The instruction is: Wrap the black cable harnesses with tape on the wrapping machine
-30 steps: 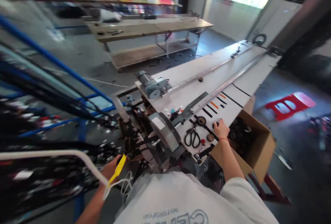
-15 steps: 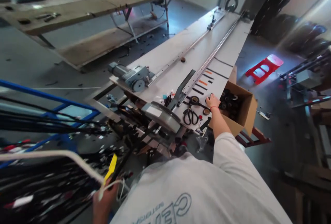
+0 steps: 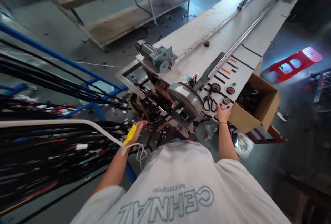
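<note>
My right hand (image 3: 223, 114) is at the near corner of the white-topped table (image 3: 191, 46), its fingers bent over the edge beside a small red cap (image 3: 220, 105). What lies under the fingers is hidden. Just left of it are black-handled scissors (image 3: 210, 104), with tape rolls (image 3: 226, 101) close by. My left hand (image 3: 139, 127) reaches forward, fingers stretched out, by the ends of black cables (image 3: 103, 96). A yellow tag (image 3: 130, 134) on a white cable (image 3: 85, 122) hangs in front of this hand and covers part of it.
A grey reel (image 3: 184, 96) stands at the table's near end, beside a motor unit (image 3: 155, 55). An open cardboard box (image 3: 270, 101) of dark rolls adjoins the right side. A blue rack (image 3: 62, 69) carries hanging cables on the left. A red stool (image 3: 296, 64) stands farther right.
My right hand has moved off a black tape roll, back toward the table's near corner. My left hand has come up and forward from low beside my body. The view has tilted down.
</note>
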### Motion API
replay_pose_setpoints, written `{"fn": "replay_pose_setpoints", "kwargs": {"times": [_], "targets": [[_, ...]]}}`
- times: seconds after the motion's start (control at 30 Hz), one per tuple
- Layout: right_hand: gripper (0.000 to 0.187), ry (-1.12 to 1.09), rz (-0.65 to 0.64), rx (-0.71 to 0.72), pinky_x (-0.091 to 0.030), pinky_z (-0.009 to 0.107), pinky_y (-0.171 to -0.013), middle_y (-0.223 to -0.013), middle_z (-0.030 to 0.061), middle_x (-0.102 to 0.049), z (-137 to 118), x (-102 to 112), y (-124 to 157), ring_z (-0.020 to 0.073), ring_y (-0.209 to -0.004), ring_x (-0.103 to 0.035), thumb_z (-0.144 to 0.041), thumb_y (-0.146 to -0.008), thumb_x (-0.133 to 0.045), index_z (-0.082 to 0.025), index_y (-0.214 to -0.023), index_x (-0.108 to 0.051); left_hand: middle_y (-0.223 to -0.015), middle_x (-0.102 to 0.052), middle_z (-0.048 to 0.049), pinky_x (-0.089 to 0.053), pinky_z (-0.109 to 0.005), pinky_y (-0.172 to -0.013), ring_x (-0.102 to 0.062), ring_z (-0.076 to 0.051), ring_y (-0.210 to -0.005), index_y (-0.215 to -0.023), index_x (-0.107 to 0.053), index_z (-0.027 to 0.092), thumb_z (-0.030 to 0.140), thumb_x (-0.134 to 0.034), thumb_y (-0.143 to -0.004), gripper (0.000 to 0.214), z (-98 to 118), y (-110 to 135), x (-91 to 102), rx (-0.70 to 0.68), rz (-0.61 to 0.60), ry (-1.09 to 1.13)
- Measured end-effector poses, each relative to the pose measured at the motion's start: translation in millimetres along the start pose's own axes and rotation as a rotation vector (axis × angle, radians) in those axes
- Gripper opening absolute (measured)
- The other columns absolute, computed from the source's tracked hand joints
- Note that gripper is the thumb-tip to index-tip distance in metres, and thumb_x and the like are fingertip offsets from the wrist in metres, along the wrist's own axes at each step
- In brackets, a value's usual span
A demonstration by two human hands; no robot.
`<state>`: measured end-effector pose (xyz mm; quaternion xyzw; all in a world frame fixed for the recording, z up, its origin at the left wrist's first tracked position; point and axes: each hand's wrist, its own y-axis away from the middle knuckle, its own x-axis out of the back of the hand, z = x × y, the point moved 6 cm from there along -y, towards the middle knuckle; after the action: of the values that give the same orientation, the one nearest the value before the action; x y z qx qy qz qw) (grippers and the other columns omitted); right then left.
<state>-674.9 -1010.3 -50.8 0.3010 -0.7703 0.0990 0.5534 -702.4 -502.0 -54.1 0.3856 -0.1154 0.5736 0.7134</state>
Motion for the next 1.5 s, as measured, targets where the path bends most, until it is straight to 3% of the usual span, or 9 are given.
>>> {"fn": "replay_pose_setpoints", "kwargs": {"times": [0.1,0.17,0.23,0.33,0.57,0.97,1.1,1.23,1.5], "targets": [[0.096,-0.059,-0.001,-0.043,-0.038,0.04,-0.105,-0.146,0.03,-0.035,-2,0,2,0.0347,-0.134,-0.041,-0.064,-0.087,-0.046,0.0,-0.151,-0.015,-0.105,-0.069,-0.0123,-0.049,-0.03,-0.085,-0.062,-0.022,-0.096,-0.101,-0.063,0.014,0.063,-0.037,-0.088,0.057,74,-50,-29.4,-0.211,-0.193,0.242],[0.096,-0.096,0.018,-0.108,-0.04,0.041,-0.102,-0.143,0.0296,-0.04,-2,2,-3,0.0352,-0.13,-0.046,-0.068,-0.086,-0.046,-0.003,-0.15,-0.018,-0.078,-0.066,-0.0075,-0.047,-0.028,-0.067,-0.059,-0.018,-0.07,-0.085,-0.062,0.015,0.064,-0.038,-0.087,0.054,111,-66,-57.3,-0.191,-0.361,0.279],[0.096,-0.128,0.03,-0.184,-0.042,0.043,-0.1,-0.136,0.0293,-0.048,0,3,-7,0.0364,-0.125,-0.051,-0.072,-0.084,-0.046,-0.003,-0.147,-0.025,-0.057,-0.053,-0.0013,-0.04,-0.027,-0.057,-0.049,-0.015,-0.054,-0.073,-0.056,0.017,0.058,-0.038,-0.089,0.048,132,-71,-71.3,-0.142,-0.384,0.237],[0.092,-0.118,0.062,-0.215,-0.044,0.046,-0.096,-0.128,0.0295,-0.055,2,3,-10,0.0392,-0.118,-0.055,-0.076,-0.081,-0.044,-0.004,-0.139,-0.037,-0.05,-0.044,0.0011,-0.035,-0.028,-0.059,-0.043,-0.014,-0.051,-0.062,-0.049,0.019,0.046,-0.035,-0.094,0.044,147,-60,-66.2,-0.191,-0.295,0.124],[0.089,-0.069,0.086,-0.182,-0.045,0.047,-0.092,-0.125,0.0323,-0.055,2,0,-11,0.0406,-0.116,-0.056,-0.076,-0.083,-0.041,-0.004,-0.135,-0.039,-0.055,-0.05,-0.001,-0.034,-0.028,-0.065,-0.05,-0.017,-0.062,-0.058,-0.045,0.019,0.041,-0.032,-0.096,0.046,138,-29,-42.1,-0.253,-0.209,-0.035],[0.086,-0.122,0.118,-0.215,-0.045,0.049,-0.096,-0.126,0.0285,-0.057,2,2,-11,0.0397,-0.117,-0.056,-0.077,-0.084,-0.041,-0.007,-0.134,-0.042,-0.064,-0.057,-0.0054,-0.039,-0.029,-0.07,-0.058,-0.02,-0.067,-0.064,-0.049,0.019,0.036,-0.035,-0.098,0.04,127,-26,-45.4,-0.329,-0.067,-0.14],[0.086,-0.156,0.122,-0.209,-0.045,0.051,-0.099,-0.126,0.0271,-0.057,3,2,-12,0.0404,-0.12,-0.055,-0.074,-0.079,-0.054,-0.008,-0.133,-0.044,-0.07,-0.062,-0.0077,-0.041,-0.029,-0.069,-0.061,-0.021,-0.07,-0.075,-0.058,0.016,0.036,-0.034,-0.099,0.04,126,-22,-46.0,-0.254,-0.063,-0.2],[0.085,-0.129,0.138,-0.226,-0.046,0.052,-0.099,-0.125,0.0295,-0.056,9,-2,-18,0.0413,-0.119,-0.055,-0.074,-0.08,-0.053,-0.007,-0.132,-0.045,-0.08,-0.068,-0.0086,-0.043,-0.027,-0.069,-0.064,-0.02,-0.076,-0.09,-0.064,0.015,0.035,-0.035,-0.1,0.037,127,-15,-37.4,-0.285,-0.048,-0.178],[0.08,-0.107,0.146,-0.197,-0.047,0.051,-0.098,-0.122,0.0291,-0.058,7,-4,-25,0.0403,-0.119,-0.056,-0.073,-0.081,-0.054,-0.008,-0.127,-0.046,-0.076,-0.068,-0.0058,-0.042,-0.024,-0.07,-0.062,-0.017,-0.071,-0.078,-0.064,0.016,0.035,-0.032,-0.1,0.042,110,1,-25.8,-0.328,-0.118,-0.042]]}}
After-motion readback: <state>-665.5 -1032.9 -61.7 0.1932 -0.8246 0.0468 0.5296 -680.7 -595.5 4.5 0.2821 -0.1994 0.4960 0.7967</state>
